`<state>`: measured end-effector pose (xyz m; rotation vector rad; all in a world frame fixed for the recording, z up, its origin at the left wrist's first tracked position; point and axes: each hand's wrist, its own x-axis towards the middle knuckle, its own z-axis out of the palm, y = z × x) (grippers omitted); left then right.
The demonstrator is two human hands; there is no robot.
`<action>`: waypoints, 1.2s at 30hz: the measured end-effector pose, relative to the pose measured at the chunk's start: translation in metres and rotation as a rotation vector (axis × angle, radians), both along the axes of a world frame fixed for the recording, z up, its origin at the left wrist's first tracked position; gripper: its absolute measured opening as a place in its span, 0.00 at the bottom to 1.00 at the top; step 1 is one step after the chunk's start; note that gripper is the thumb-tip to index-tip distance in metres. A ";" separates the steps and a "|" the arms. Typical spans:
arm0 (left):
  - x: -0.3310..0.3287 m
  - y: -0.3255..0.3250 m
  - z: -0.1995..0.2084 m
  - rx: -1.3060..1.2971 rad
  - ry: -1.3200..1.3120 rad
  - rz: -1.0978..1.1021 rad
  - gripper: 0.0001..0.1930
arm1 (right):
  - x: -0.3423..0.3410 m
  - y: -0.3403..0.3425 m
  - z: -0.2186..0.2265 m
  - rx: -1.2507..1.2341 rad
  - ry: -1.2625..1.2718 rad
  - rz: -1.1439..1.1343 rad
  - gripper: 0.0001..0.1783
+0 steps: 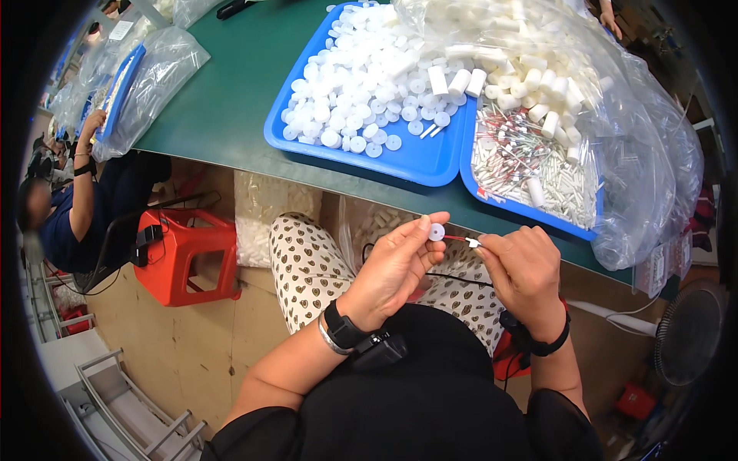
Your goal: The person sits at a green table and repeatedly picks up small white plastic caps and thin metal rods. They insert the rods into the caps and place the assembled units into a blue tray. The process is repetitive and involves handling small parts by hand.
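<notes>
Over my lap, just off the table's near edge, my left hand (pixel 403 257) pinches a small round white disc (pixel 437 232) between thumb and fingers. A short red wire (pixel 455 238) runs from the disc toward my right hand (pixel 523 269). That hand is closed on a small white connector (pixel 473 243) at the wire's other end. Beyond my hands a blue tray (pixel 307 151) holds many similar white discs (pixel 346 100), with a few white cylinders (pixel 459 82) at its right side. A second blue tray (pixel 530 217) contains red-and-white wired pieces (pixel 515 138) and thin white pins.
Clear plastic bags (pixel 638 177) drape over the right tray and past the table (pixel 223 100). A red stool (pixel 188 261) stands on the floor at left, near a seated person (pixel 73 203) with another blue tray (pixel 119 92). A fan (pixel 690 330) is at far right.
</notes>
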<state>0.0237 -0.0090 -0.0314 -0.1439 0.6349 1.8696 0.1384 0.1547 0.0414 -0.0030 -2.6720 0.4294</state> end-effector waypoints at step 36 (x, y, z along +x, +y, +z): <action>0.022 0.003 -0.007 0.012 0.103 -0.091 0.19 | 0.001 -0.020 -0.029 -1.243 -0.337 -0.255 0.06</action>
